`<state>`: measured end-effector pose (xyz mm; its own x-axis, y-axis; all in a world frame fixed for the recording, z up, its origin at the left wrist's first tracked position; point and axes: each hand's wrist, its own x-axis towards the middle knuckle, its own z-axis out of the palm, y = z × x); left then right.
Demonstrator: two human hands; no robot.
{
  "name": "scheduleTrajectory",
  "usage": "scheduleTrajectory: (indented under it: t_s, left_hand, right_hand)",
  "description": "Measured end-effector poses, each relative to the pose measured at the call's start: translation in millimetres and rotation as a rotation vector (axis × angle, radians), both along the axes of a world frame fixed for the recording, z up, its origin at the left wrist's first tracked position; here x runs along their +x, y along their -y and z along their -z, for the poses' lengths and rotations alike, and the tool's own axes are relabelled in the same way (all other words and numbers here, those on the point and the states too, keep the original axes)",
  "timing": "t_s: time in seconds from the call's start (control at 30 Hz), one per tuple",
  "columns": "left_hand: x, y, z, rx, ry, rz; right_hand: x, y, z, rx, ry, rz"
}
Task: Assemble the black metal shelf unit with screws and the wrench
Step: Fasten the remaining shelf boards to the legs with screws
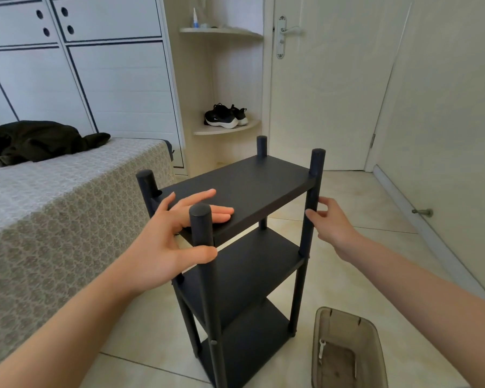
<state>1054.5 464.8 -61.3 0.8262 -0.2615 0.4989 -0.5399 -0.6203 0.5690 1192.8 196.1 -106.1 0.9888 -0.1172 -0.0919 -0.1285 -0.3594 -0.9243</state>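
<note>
The black shelf unit point(235, 189) stands upright on the tiled floor point(375, 219), close beside the bed point(67, 191). Your left hand point(163, 242) lies open, fingers straight on its top board, thumb in front of the near post. Your right hand point(333, 222) holds the right post, fingers curled round it. The wrench point(321, 350) lies in the brown tray point(345, 317) on the floor
</note>
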Motion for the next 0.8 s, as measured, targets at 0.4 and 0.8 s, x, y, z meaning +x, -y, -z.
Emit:
scheduleTrajectory:
  t_s: [0.4, 0.8]
  left_hand:
    - [15, -18, 13, -0.049, -0.059, -0.264]
    - [35, -1, 22, -0.514, -0.143, -0.465]
  right_hand:
    - [-2, -10, 5, 0.012, 0.068, 0.084]
    - [-15, -5, 7, -0.038, 0.151, 0.056]
